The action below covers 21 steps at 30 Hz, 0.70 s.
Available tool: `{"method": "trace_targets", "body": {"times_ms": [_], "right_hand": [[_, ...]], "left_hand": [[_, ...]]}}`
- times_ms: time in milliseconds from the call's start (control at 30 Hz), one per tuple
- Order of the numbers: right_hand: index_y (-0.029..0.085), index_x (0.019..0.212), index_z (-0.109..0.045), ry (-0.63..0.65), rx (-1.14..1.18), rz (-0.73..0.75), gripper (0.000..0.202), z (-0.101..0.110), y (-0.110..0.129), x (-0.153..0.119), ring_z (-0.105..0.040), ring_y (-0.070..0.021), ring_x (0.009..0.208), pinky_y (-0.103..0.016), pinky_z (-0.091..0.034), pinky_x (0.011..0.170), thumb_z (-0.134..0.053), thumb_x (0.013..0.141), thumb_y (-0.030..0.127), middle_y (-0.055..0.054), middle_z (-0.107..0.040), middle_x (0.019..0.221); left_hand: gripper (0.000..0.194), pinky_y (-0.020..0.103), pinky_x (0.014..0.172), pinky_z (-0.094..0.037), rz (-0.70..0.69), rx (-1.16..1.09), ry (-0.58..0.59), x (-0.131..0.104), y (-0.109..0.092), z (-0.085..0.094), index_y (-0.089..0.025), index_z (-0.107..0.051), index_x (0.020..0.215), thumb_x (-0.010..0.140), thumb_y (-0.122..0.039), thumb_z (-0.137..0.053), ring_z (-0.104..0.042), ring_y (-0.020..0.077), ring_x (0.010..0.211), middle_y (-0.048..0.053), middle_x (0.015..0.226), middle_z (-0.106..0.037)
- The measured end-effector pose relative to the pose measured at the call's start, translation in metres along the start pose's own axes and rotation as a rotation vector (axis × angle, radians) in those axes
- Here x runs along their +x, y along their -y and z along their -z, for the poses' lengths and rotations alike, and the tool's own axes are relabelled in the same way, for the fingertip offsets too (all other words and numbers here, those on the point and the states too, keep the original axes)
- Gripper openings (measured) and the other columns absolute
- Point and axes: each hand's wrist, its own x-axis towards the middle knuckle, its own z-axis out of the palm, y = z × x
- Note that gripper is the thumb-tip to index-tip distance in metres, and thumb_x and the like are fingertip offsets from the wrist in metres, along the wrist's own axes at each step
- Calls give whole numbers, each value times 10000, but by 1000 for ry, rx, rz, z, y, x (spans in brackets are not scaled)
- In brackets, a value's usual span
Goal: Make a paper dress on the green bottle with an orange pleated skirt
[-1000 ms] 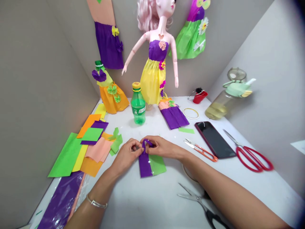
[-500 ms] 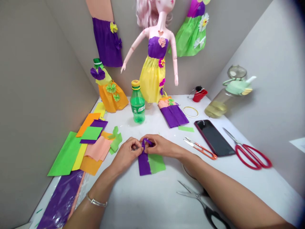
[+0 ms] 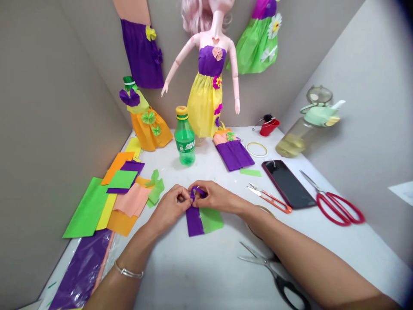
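A purple-and-green paper piece (image 3: 195, 221) lies on the table in front of me, its purple part on the left and its green part on the right. A narrow purple paper strip (image 3: 199, 189) curves up in a loop at its top edge. My left hand (image 3: 172, 203) is closed, thumb and finger pinching at the upper left corner, where the strip meets the piece. Bent over the top edge, my right hand (image 3: 214, 197) grips the strip between thumb and fingers. The fingertips partly hide the spot where strip and piece touch.
Black-handled scissors (image 3: 271, 269) lie open near my right forearm. Orange thread snips (image 3: 271, 199), a phone (image 3: 288, 184) and red scissors (image 3: 337, 204) are to the right. Coloured paper sheets (image 3: 87, 211) cover the left side. A green bottle (image 3: 185, 142) and a dressed doll (image 3: 206, 103) stand behind.
The whole view has shifted slightly. Both hands keep their pinch at the top of the purple-and-green paper piece, with the strip's loop a little more open.
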Motion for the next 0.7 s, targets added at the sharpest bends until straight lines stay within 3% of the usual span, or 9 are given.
{"method": "trace_targets", "body": {"times_ms": [700], "right_hand": [[144, 986, -616, -15, -14, -9, 286, -1, 0, -1, -460, -107, 641, -228, -373, 588, -639, 702, 164, 47, -538, 698]], "left_hand": [[128, 267, 667, -378, -7, 47, 19, 0, 3, 2, -191, -529, 678, 782, -257, -567, -516, 149, 721, 0, 816, -538]]}}
